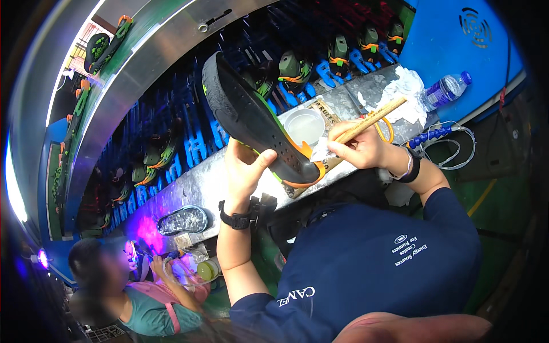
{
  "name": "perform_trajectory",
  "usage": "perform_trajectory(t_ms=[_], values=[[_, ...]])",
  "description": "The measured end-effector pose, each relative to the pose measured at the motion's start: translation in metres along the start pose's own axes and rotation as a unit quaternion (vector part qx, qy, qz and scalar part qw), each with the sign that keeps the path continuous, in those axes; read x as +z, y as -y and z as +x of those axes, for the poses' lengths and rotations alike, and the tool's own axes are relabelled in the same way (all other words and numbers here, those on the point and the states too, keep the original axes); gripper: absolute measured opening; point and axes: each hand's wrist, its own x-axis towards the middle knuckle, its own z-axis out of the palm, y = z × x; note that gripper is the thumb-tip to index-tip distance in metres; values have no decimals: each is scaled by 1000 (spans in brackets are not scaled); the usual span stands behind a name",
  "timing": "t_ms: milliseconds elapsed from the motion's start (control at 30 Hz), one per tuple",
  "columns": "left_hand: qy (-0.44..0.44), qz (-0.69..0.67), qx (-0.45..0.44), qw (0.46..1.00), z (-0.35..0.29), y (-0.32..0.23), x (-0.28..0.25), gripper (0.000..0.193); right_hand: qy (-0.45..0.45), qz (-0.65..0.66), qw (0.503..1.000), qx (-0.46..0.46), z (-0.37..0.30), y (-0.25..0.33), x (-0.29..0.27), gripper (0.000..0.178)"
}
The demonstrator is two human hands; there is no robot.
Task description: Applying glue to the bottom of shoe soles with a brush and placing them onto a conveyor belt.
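My left hand (245, 171) grips a black shoe sole (251, 111) by its side edge, thumb on the inner face. The sole is tilted upright, with orange and green trim and small holes toward its lower end. My right hand (360, 146) is closed round a slanting wooden stick (380, 116). A bit of white cloth (322, 151) shows at those fingers, close to the sole's orange-trimmed lower end. Whether the cloth touches the sole, I cannot tell. Behind the sole, a round pale bowl (305, 124) stands on the metal bench.
The metal bench (220, 186) holds crumpled white cloth (403, 94), a clear bottle (448, 90) with a purple cap, and a sole-shaped piece (183, 220). Beyond it, blue racks carry several shoe parts (293, 68). A co-worker (151, 306) sits at lower left. A blue hose (432, 136) lies at right.
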Motion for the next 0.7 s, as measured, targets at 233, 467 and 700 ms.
perform_trajectory(t_ms=[233,467,700], values=[[0,45,-54,998,-4,1,3,56,-67,-10,998,-18,10,1,10,3],[-6,23,-66,998,-7,5,9,53,-103,1,994,-35,19,2,12,4],[21,-11,-113,993,-10,3,19,55,-128,-39,989,-69,25,2,11,4]])
